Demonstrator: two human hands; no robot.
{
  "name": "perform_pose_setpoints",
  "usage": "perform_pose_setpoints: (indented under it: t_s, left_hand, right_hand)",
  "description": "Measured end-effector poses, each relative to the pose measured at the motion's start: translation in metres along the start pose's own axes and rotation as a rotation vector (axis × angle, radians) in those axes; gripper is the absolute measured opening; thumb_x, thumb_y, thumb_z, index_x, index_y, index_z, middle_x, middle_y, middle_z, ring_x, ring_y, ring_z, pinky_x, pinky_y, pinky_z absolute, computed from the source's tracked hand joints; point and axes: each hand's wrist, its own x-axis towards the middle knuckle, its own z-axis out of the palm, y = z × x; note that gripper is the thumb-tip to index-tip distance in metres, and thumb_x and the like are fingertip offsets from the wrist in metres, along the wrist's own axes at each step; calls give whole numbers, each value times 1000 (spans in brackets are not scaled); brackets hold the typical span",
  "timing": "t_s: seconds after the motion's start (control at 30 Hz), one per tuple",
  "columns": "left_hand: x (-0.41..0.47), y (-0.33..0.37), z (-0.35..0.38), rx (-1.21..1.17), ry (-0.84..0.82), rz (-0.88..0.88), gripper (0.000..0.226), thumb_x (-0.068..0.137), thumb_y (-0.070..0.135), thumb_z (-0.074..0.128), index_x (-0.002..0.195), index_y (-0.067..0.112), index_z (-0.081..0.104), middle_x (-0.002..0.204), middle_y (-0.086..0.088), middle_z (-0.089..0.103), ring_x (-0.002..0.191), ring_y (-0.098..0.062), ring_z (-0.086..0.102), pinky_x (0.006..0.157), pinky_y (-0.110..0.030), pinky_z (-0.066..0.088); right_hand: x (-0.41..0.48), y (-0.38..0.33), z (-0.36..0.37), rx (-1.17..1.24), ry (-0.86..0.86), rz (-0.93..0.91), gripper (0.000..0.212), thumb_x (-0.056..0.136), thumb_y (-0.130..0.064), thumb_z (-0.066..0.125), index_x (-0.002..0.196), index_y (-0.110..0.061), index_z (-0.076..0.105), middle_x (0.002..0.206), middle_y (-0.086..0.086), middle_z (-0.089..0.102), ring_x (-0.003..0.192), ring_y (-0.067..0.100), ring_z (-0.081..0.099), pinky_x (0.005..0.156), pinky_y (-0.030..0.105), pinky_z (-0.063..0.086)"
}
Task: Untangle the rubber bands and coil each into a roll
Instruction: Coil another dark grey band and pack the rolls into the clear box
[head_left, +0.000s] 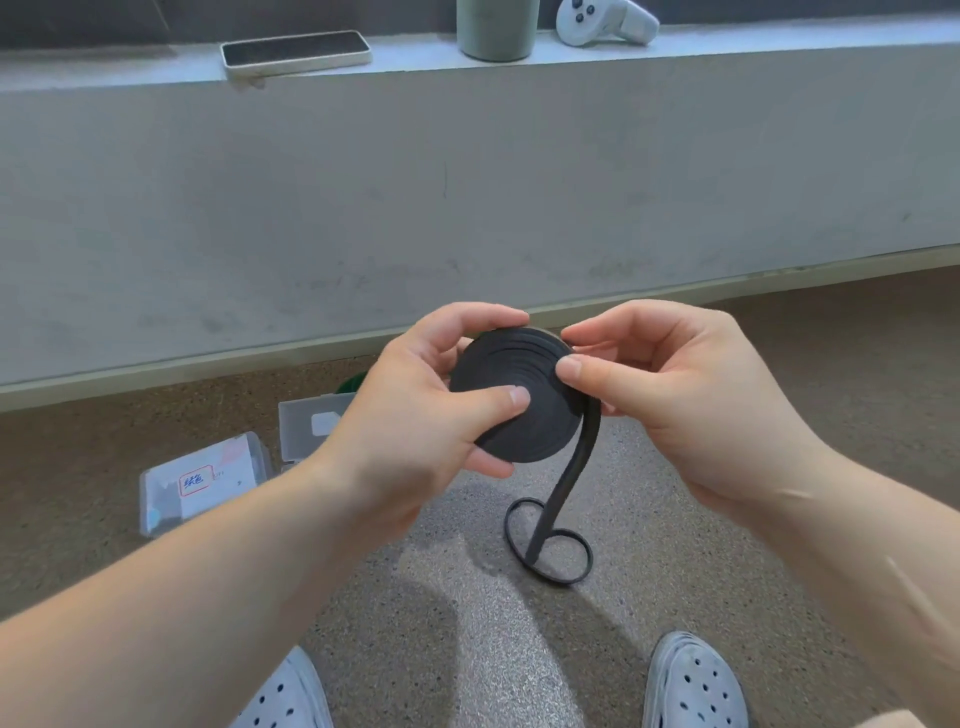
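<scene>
Left hand gripped the flat black coiled rubber band roll, thumb pressed on its face and fingers curled behind. Right hand pinched the roll's right edge between thumb and fingers. The loose black band tail hung below the right hand, looping on the speckled floor.

Both forearms bare, entering from lower corners, angled inward. Left grip curled round black roll, thumb flat on its face, fingers behind. Right grip pinched the roll's right edge, thumb in front, index finger above.
</scene>
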Motion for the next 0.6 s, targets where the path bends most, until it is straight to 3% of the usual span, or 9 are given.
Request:
perform_pose_setpoints:
  t_s: [0.13,0.23,0.33,0.47,0.6]
  left_hand:
    - [0,2,2,-90,90,14,44,88,-5,67,113,31,68,104,-9,72,88,-31,75,55,-48,62]
    - [-1,5,3,-182,118,5,43,90,-5,65,118,28,65,104,-8,73,90,-31,75,52,-40,60]
    - [-1,7,6,-249,136,-14,42,91,-4,63,121,26,61,102,-8,74,90,-32,75,56,-43,60]
    - [-1,5,10,-345,168,-22,39,93,-2,60,118,28,55,100,-7,74,91,-31,75,65,-52,61]
    - [-2,1,11,-359,134,-73,37,95,0,60,117,28,52,97,-5,73,87,-27,75,61,-47,60]
  right_hand:
    - [0,0,2,24,5,-29,22,75,2,80,92,-12,76,90,8,79,85,24,75,72,28,58]
    - [0,-3,3,35,60,-46,15,77,0,80,87,-10,77,85,9,79,77,21,74,64,27,56]
    - [-1,0,5,29,114,-78,9,78,-1,80,83,-5,75,79,11,77,70,19,71,60,27,55]
    - [-8,8,14,27,119,-98,18,78,3,80,87,-10,72,80,10,76,76,25,74,69,36,60]
    - [-9,13,17,33,126,-112,21,79,-1,78,91,-17,74,85,10,77,83,34,74,77,47,61]
